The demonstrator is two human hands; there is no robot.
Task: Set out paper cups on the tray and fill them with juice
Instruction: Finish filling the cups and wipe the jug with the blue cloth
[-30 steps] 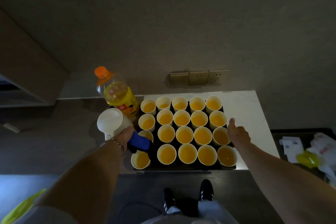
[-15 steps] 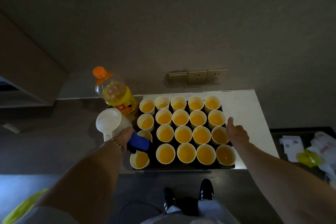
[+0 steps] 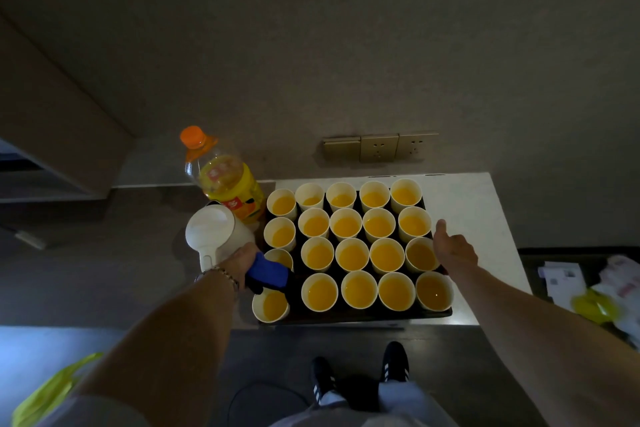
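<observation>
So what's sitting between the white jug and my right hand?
In the head view, the paper cups of orange juice fill that stretch, in rows on the black tray, between the white jug held by the left hand and the right hand.

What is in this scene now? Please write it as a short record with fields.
left hand: left hand holds white plastic jug by its blue handle
right hand: right hand rests at right edge of black tray, thumb out
cups: white paper cups, twenty, all showing orange juice
bottle: clear juice bottle with orange cap, upright, left of tray
</observation>
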